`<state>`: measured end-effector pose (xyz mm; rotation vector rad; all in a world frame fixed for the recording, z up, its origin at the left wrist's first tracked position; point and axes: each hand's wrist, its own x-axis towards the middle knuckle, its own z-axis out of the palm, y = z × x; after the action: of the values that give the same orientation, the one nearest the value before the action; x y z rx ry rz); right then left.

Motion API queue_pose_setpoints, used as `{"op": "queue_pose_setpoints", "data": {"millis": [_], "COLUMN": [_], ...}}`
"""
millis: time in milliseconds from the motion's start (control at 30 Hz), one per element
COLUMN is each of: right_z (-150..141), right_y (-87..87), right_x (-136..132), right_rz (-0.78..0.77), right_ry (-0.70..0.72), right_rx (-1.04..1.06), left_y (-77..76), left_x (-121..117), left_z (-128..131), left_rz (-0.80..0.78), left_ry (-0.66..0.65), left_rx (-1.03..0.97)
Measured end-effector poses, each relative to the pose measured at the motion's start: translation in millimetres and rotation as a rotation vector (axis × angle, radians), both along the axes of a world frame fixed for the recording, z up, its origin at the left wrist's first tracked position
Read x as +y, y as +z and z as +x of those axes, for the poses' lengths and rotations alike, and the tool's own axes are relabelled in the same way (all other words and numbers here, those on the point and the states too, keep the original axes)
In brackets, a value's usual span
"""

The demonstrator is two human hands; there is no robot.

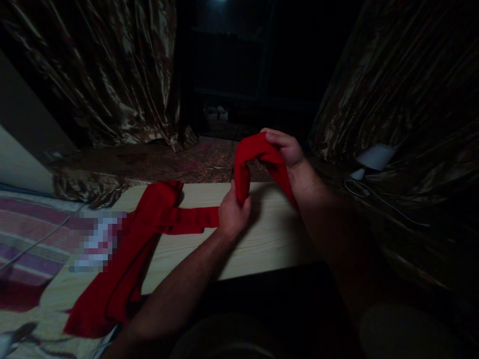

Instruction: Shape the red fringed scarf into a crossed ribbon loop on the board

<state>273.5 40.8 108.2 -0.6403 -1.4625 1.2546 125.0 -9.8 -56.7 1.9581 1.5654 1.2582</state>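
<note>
Between left hand [235, 213] and right hand [287, 150]: red cloth [244, 177], bent into an arch, hump up, over the pale wooden table [179, 262]. Left hand is closed on the arch's near-left leg, thumb on its right side. Right hand is higher and farther out, fingers clamped over the top right of the bend; its thumb can't be made out. One flap hangs from right hand down along the inside of the wrist. Left of left hand, a flat red strip [192, 219] runs from the fist to a red folded bundle [125, 271]; can't tell under the fingers if strip and arch are one piece. Bundle lies slantwise across the table's left part, near end beside the left forearm. Pixelated patch [98, 242] just left of bundle, contents unreadable. Farther left of left hand, striped bedding [33, 239] with a thin cable [45, 237] across it. Well right of right hand, small lamp [376, 156], white shade, tilted in view, pale cord [396, 205] trailing near it. Beyond both hands, patterned fabric [209, 152] and a dark window [228, 60], curtains [138, 65] either side.
</note>
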Motion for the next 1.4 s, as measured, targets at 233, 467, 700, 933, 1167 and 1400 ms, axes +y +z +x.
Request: {"op": "queue_pose_setpoints", "data": {"millis": [233, 467, 700, 933, 1167, 1400], "right_z": [-41, -67, -51, -51, -49, -49], "right_y": [-10.7, -19.4, -50.7, -97.0, -140.6, -169.1], "right_x": [12, 23, 37, 44, 54, 49], "right_rz": [-0.044, -0.042, -0.214, -0.371, -0.353, -0.282], "right_ry": [0.110, 0.160, 0.196, 0.242, 0.304, 0.277], "right_rx": [0.056, 0.071, -0.139, -0.385, -0.607, -0.882], "left_y": [10.7, 13.0, 6.2, -5.6, -14.8, -8.3], "left_x": [5, 9, -2, -6, 1, -8], "left_z": [-31, -60, -132, -179, -211, -206], "left_rz": [0.008, 0.005, -0.029, 0.028, 0.034, -0.070], "left_ry": [0.170, 0.272, 0.342, 0.393, 0.353, 0.317], "left_rx": [-0.069, -0.020, 0.107, 0.267, 0.441, 0.705]}}
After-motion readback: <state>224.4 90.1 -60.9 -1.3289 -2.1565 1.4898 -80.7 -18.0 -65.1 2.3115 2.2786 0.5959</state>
